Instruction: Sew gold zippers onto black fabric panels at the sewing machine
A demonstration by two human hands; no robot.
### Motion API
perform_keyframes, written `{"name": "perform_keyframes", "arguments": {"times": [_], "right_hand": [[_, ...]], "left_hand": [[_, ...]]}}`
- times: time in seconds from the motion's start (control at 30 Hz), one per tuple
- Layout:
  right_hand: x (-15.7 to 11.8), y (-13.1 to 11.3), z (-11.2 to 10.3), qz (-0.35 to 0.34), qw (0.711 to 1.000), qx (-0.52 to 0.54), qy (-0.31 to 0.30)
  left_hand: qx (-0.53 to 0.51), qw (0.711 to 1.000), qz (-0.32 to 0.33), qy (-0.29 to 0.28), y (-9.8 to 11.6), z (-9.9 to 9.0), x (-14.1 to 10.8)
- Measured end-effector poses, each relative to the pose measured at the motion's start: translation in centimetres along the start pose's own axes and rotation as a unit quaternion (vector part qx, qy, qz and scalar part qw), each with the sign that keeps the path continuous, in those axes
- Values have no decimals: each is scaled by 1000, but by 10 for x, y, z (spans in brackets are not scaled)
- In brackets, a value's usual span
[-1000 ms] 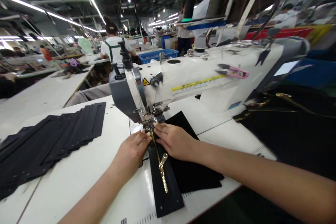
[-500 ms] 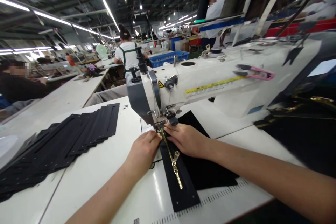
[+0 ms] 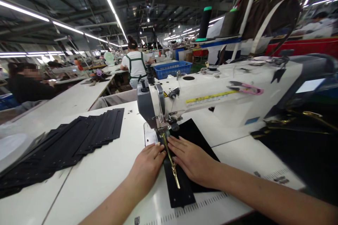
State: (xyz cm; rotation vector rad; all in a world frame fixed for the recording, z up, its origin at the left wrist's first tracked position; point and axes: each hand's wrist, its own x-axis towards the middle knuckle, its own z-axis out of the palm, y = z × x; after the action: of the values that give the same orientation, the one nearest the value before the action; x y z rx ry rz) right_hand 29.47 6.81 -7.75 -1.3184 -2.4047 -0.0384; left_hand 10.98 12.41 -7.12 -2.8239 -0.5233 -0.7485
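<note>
Under the needle end of a white sewing machine (image 3: pixel 224 107) lies a narrow black strip (image 3: pixel 182 195) with a gold-toothed zipper (image 3: pixel 174 177) running along it. My left hand (image 3: pixel 148 165) rests flat at the strip's left edge, fingertips just short of the presser foot (image 3: pixel 162 129). Across the zipper, my right hand (image 3: pixel 194 163) lies with fingers stretched out, pressing on the strip's right side. Its fingertips partly cover the zipper's slider. A larger black piece (image 3: pixel 191 130) shows beneath and beyond my right hand.
Overlapping black panels (image 3: pixel 71 144) with slots are fanned out on the left of the white table (image 3: pixel 105 182). Pink-handled thread snips (image 3: pixel 248 88) lie against the machine arm. Dark material with gold zippers (image 3: pixel 298 147) is at the right. A blue crate (image 3: pixel 173 69) and a co-worker (image 3: pixel 135 63) are beyond.
My right hand has slid back from the presser foot and flattened, its fingers now by the zipper slider. My left hand has also drawn back slightly and lies flatter. The head view has shifted.
</note>
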Motion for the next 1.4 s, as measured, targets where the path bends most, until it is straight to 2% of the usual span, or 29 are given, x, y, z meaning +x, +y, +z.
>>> {"name": "perform_keyframes", "arguments": {"times": [0.23,0.37,0.53,0.6,0.67,0.77,1.07,1.4], "right_hand": [[10,9,0,-11,1000,-9,6],[-8,-7,-10,-18,1000,9,21],[-38,-39,-9,-67,991,-26,117],[-42,-46,-3,-84,982,-71,153],[-42,-50,4,-100,976,-105,165],[-39,-52,10,-95,972,-124,178],[-35,-53,10,-121,964,-113,209],[-28,-46,13,-110,956,-112,246]], "left_hand": [[-5,1000,1,-1,-6,2,4],[-16,999,13,-31,2,-5,-3],[-27,999,3,-44,16,-11,-13],[-26,999,-7,-42,18,-11,-13],[-20,999,-17,-35,19,-11,-14],[-9,1000,-20,-20,21,-11,-14],[53,998,26,-3,31,-8,-15],[48,999,24,-7,21,-6,-10]]}}
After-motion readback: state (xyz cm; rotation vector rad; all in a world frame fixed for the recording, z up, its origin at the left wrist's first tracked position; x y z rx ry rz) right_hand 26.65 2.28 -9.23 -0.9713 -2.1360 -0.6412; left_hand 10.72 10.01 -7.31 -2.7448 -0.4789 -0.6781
